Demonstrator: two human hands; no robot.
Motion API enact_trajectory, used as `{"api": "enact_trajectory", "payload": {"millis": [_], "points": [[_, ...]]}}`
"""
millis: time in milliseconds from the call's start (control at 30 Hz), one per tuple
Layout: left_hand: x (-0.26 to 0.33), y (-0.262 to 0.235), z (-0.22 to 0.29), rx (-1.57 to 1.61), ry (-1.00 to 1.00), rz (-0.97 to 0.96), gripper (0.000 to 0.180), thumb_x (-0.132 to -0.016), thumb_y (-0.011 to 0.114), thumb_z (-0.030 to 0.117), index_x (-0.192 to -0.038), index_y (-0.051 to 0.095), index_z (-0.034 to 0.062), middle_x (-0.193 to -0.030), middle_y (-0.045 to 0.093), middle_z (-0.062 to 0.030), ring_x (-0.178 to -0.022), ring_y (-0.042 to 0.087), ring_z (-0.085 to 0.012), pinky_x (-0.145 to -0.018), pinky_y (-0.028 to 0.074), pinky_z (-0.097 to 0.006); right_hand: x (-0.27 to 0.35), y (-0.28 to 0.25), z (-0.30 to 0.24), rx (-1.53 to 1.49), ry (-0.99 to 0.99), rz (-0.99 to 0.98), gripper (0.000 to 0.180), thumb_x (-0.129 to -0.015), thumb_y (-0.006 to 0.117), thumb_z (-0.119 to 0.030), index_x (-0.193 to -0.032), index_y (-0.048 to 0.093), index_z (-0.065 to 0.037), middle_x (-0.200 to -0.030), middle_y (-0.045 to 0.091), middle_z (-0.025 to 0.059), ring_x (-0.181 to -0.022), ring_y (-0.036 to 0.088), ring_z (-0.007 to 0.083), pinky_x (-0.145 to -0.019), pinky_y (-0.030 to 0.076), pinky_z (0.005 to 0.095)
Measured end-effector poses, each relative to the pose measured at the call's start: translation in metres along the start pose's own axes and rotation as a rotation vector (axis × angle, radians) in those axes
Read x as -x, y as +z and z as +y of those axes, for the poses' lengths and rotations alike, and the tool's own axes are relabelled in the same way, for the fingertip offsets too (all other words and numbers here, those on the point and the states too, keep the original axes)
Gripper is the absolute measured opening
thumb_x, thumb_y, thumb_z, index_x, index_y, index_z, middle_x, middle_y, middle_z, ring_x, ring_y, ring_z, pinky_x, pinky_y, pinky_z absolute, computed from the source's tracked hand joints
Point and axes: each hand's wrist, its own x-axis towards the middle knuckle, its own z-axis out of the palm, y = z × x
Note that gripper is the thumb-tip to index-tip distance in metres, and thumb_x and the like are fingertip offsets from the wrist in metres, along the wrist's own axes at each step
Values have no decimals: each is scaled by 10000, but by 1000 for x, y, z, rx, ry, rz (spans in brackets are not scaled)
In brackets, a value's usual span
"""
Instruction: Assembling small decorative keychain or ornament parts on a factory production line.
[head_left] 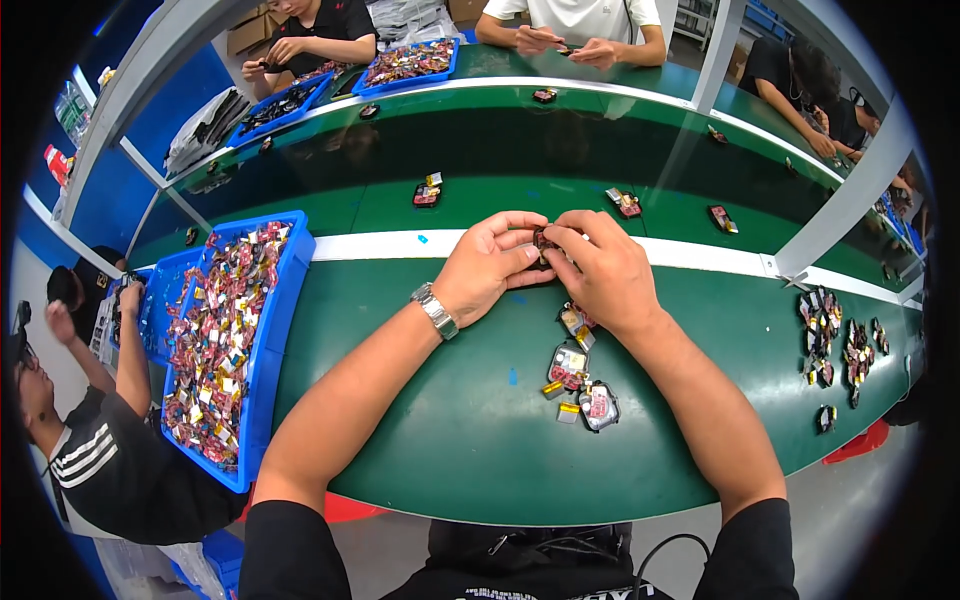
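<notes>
A long green counter (440, 440) with a white stripe (380, 245) runs under grey frame posts (850, 200); blue wall (100, 200) at left, pale floor (860, 500) below.

Both hands are meeting over the middle of the table (450, 440), the left hand (487, 268) and right hand (600, 270) touching as they are pinching a small part (543, 240) between their fingertips. Just nearer the person, below the right hand, a cluster of small parts (578, 375) is lying on the table, while a bin (268, 350) full of such parts is sitting at the table's left end. Further parts are lying scattered at the right end (835, 345), and a conveyor belt (520, 190) is running behind the hands
</notes>
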Motion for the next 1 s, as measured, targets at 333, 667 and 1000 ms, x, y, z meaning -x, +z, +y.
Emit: {"api": "enact_trajectory", "payload": {"millis": [333,667,1000], "points": [[0,5,1,-94,-18,6,349,-936,571,-1,-1275,488,13,-1238,594,-113,-1093,629,-188,-920,575,-359,-1,-2,4,-68,80,-81,136,-754,686,-33,-860,600,-36,-935,576,64,-861,590,250,-710,526,368],[0,0,-1,-37,-9,1,337,-952,552,18,-1278,468,13,-1230,597,-122,-1099,627,-197,-941,568,-375,-2,-8,3,-149,62,-102,174,-749,687,-18,-906,637,-72,-949,600,31,-877,598,222,-680,529,357],[-1,2,-2,-91,11,-11,346,-941,538,-14,-1279,471,17,-1255,576,-122,-1114,619,-201,-940,568,-379,-2,-13,9,-153,40,-145,214,-731,706,-14,-924,637,-76,-1056,591,45,-925,590,249,-737,518,370]]}}
